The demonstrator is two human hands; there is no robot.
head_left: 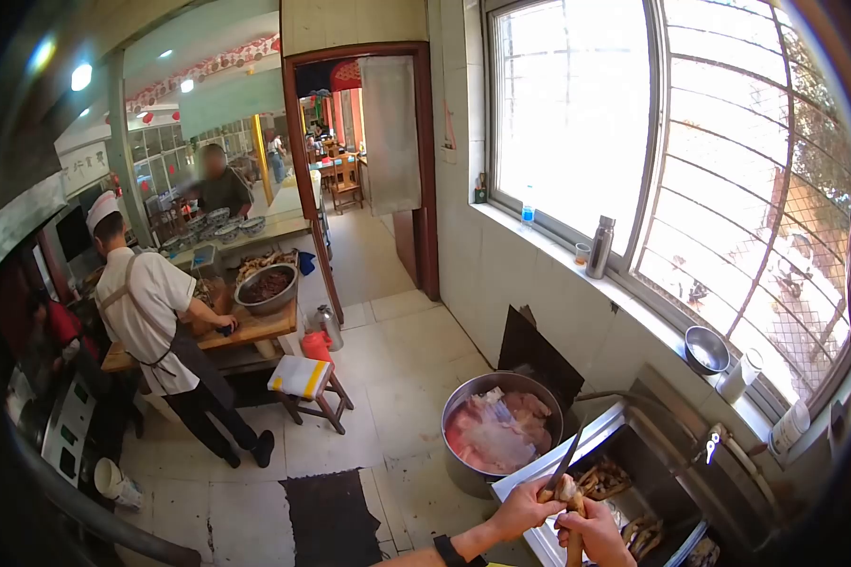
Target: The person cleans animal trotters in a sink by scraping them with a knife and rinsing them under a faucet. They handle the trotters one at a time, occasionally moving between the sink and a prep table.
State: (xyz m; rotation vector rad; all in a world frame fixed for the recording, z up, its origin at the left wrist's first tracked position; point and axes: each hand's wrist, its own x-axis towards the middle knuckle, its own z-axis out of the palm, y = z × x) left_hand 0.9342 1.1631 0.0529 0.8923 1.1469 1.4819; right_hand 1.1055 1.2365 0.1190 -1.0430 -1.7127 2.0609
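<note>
My left hand (pixel 523 507), with a black band on its wrist, is closed around the handle of a knife (pixel 566 460). Its dark blade points up and away from me. Close beside it, my right hand (pixel 598 535) wraps around a long brown piece of food (pixel 574 546), whose pale, knobby top (pixel 564 488) sits against the left fingers. Both hands are over the near rim of a metal sink (pixel 539 472). Similar brown pieces (pixel 603 479) lie in the sink, and another heap (pixel 643 537) is nearer to me.
A big metal pot (pixel 454 454) of pinkish meat in liquid stands left of the sink. Along the windowsill are a bowl (pixel 706 351) and a flask (pixel 600 248). A person in an apron (pixel 151 302) works at a wooden table (pixel 274 323); a stool (pixel 303 378) stands nearby.
</note>
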